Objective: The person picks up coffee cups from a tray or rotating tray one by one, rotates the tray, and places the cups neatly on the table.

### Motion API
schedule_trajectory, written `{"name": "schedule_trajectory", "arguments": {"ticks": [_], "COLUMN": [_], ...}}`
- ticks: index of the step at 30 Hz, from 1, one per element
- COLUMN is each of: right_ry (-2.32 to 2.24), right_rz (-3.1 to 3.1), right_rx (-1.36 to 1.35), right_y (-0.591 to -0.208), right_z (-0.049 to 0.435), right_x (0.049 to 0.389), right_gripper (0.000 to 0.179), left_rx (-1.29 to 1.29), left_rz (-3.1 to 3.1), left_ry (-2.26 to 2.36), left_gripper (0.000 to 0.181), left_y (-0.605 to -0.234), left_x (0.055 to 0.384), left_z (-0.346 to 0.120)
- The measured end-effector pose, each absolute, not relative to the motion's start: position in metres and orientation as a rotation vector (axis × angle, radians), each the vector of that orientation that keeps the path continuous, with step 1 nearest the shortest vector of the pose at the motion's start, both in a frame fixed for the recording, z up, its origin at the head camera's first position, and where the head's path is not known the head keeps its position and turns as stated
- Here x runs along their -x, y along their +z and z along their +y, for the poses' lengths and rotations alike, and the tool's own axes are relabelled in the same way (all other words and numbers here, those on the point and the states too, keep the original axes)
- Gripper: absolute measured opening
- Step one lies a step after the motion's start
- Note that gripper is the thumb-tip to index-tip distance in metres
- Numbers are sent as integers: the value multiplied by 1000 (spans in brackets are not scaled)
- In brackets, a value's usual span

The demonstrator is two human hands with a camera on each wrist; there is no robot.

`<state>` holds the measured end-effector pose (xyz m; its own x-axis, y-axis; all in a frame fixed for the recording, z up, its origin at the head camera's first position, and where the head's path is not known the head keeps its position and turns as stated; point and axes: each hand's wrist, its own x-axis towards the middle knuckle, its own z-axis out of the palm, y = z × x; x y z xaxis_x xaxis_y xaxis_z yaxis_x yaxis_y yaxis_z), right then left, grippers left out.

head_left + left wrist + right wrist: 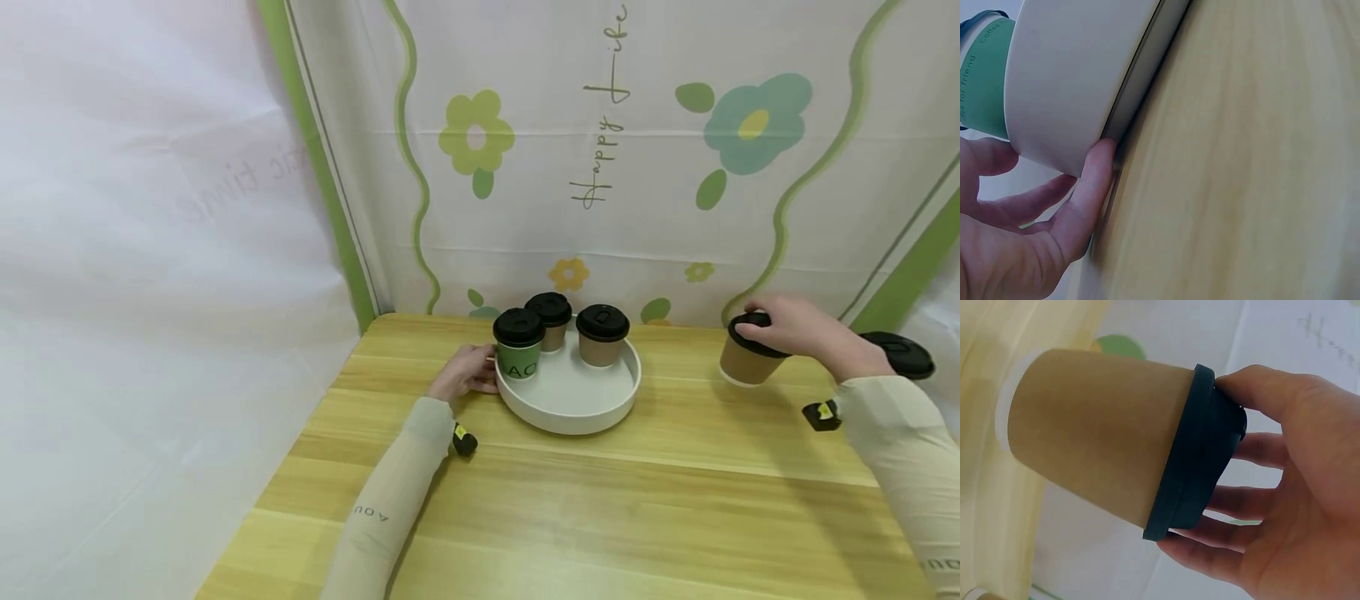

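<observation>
My right hand (798, 325) grips a brown paper coffee cup (750, 360) by its black lid (1188, 456), fingers and thumb spread round the lid's edge. The cup leans a little at the table's right side, its shadow falling on the wood. At the left, my left hand (468, 371) holds the wall of a round white tray (573, 422). In the left wrist view its thumb is at the rim, and a fingertip (1102, 150) presses low by the tray's base. On the tray stand a green coffee cup (519, 360) and two brown cups (600, 350), all black-lidded.
Beyond my right wrist shows another black lid (903, 354), its cup mostly hidden by my arm. The wooden table (570, 517) ends at the back against a printed curtain (540, 167). White cloth (165, 333) hangs along the left side.
</observation>
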<state>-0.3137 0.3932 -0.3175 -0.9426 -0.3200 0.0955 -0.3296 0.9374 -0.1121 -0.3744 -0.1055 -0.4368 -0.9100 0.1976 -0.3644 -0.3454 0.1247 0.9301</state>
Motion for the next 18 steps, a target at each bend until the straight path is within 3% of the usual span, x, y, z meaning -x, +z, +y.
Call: {"name": "schedule_trajectory", "arguments": {"ticks": [5, 18], "right_ry": [171, 92], "right_rz": [-3041, -3110], "right_rx": [-469, -313], "right_y": [-328, -338], "right_z": [410, 437], "right_x": [318, 320], "right_gripper": [42, 57], "left_rx": [150, 144], "left_rz": [2012, 2004], "left_ry": [1835, 1830], "left_gripper": [40, 42], "left_y": [-437, -440], "left_x": [375, 378], "left_z": [-106, -106]}}
